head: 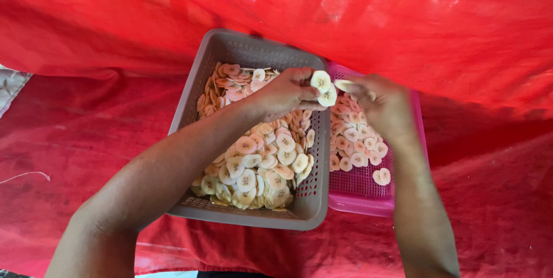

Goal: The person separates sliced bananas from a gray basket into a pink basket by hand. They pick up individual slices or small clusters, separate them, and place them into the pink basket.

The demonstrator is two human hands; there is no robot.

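We're pinching banana slices (322,87) in the left hand (283,92) over the grey basket (314,197) while the right hand (385,105) is curling around one above the pink tray (363,200), seemingly sorting.

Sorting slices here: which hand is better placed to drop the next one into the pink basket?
Probably the right hand: it holds a slice directly over the pink basket, while the left hand is over the grey basket.

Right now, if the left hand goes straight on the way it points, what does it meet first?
Most likely the right hand: the left hand, holding banana slices, points right at it above the pink basket; depth unclear.
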